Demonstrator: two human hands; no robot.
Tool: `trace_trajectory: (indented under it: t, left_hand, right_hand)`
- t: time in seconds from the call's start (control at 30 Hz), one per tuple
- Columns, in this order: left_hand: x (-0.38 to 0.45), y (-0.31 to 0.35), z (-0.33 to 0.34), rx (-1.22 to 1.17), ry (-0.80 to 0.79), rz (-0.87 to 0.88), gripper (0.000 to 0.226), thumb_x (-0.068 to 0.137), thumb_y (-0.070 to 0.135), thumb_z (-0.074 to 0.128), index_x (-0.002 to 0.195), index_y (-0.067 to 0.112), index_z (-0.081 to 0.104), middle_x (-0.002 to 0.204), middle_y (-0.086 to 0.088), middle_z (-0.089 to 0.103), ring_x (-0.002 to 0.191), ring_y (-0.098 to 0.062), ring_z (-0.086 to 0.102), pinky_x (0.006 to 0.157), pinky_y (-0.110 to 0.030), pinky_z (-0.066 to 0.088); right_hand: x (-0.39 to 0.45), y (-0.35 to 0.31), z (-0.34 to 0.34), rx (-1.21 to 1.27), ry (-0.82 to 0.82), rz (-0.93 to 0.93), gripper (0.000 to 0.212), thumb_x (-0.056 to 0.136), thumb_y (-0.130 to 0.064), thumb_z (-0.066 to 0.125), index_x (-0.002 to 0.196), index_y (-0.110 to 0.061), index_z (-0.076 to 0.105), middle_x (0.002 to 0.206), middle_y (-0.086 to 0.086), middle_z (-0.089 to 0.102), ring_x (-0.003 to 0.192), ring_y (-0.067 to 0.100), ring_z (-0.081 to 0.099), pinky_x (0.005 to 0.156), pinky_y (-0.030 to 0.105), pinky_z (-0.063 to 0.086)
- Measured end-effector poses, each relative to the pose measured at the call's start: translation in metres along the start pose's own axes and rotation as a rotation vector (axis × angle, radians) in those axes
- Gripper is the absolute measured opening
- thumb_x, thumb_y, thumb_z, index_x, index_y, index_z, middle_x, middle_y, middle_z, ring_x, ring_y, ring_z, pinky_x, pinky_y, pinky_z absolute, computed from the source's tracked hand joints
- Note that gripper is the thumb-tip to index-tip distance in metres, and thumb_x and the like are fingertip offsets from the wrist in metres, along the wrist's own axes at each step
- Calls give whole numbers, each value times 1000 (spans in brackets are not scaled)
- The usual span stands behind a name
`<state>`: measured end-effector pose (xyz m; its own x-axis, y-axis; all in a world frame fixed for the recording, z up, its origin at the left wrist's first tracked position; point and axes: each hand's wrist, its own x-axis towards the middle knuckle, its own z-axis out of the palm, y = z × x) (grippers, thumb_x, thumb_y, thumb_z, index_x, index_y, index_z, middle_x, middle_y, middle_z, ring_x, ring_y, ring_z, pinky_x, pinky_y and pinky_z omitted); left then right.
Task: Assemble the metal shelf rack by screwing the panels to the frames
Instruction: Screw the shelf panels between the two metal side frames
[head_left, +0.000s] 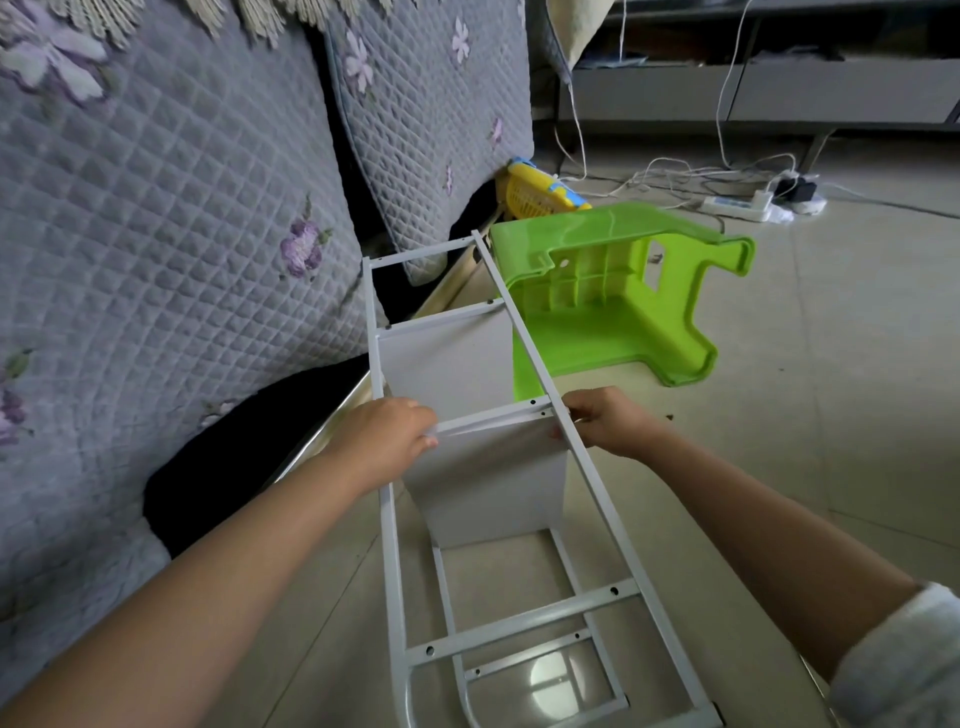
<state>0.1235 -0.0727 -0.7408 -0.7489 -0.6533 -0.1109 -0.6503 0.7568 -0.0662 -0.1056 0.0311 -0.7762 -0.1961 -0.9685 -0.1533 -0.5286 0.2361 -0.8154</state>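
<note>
The frame (597, 488) is metal with a smooth, matt pale-grey painted coat, as are its crossbars. The panels (447, 364) look like flat sheet metal in the same dull grey finish. The stool (623, 296) is bright green plastic, glossy and ribbed on its underside. The basket (535, 195) is yellow plastic mesh. The sofa cover (156, 208) is quilted grey cloth with stitched purple flowers. The floor (779, 467) is glossy beige tile that mirrors light. The sleeve (904, 660) is soft, fuzzy grey cloth.
</note>
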Motion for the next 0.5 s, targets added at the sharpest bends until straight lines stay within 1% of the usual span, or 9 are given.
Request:
trace_trajectory:
  t: [0.07, 0.13, 0.17, 0.23, 0.27, 0.33, 0.4, 0.47, 0.5]
  left_hand:
    - [0, -1, -1, -24, -6, -6, 26, 95, 34, 47, 99, 11, 57, 107, -4, 58, 104, -25, 55, 76, -30, 41]
    - [0, -1, -2, -24, -5, 10, 25, 96, 34, 46, 99, 11, 56, 107, -4, 58, 105, -25, 54, 79, -31, 43]
    - [0, 0, -2, 1, 4, 24, 24, 96, 33, 45, 99, 11, 55, 109, -3, 57, 106, -24, 53, 80, -31, 42]
    - [-2, 3, -1, 52, 17, 46, 23, 98, 31, 41, 103, 12, 53, 112, -3, 54, 110, -22, 50, 81, -31, 39]
    - [-3, 5, -1, 62, 19, 51, 23, 99, 30, 40, 105, 12, 52, 114, -3, 53, 111, -21, 48, 82, -30, 38]
    - [-3, 7, 1, 61, 8, 56, 22, 99, 29, 39, 105, 11, 51, 114, -4, 51, 111, -21, 46, 83, -30, 38]
    - [-5, 8, 2, 62, -9, 55, 22, 100, 28, 37, 105, 11, 50, 114, -4, 51, 111, -21, 46, 83, -31, 39]
    - [-5, 8, 1, 62, -23, 57, 23, 100, 27, 36, 106, 10, 50, 115, -5, 50, 111, -21, 45, 84, -31, 39]
    - [-5, 7, 0, 60, -26, 62, 23, 100, 27, 36, 106, 10, 50, 116, -5, 50, 112, -21, 45, 84, -31, 39]
  right_hand:
    - [1, 1, 2, 45, 11, 9, 3, 83, 8, 60, 84, 6, 62, 63, 10, 47, 37, -10, 45, 45, 1, 36]
    - [1, 4, 3, 80, 46, 7, 12, 82, 9, 60, 93, 14, 63, 71, 14, 50, 40, -10, 48, 48, 1, 38]
    - [0, 5, 4, 108, 64, 7, 18, 82, 10, 60, 99, 14, 63, 73, 16, 54, 42, -11, 50, 48, 1, 38]
    - [-1, 7, 8, 124, 98, -12, 24, 83, 10, 60, 106, 11, 64, 88, 25, 64, 46, -17, 50, 51, -2, 37]
    - [-1, 7, 9, 117, 114, -23, 25, 83, 9, 60, 107, 9, 64, 97, 28, 65, 47, -20, 50, 51, -3, 36]
    - [0, 9, 10, 101, 118, -33, 25, 84, 7, 59, 109, 7, 64, 105, 29, 64, 49, -21, 50, 52, -3, 36]
    - [4, 11, 10, 76, 104, -28, 24, 85, 6, 59, 108, 5, 64, 105, 28, 64, 53, -15, 55, 53, -2, 39]
    - [6, 13, 10, 31, 92, -26, 21, 85, 3, 61, 105, 4, 65, 104, 27, 65, 69, 4, 63, 55, 0, 41]
    - [6, 13, 10, 25, 95, -31, 20, 84, 2, 61, 104, 5, 66, 103, 27, 65, 73, 10, 64, 56, 0, 41]
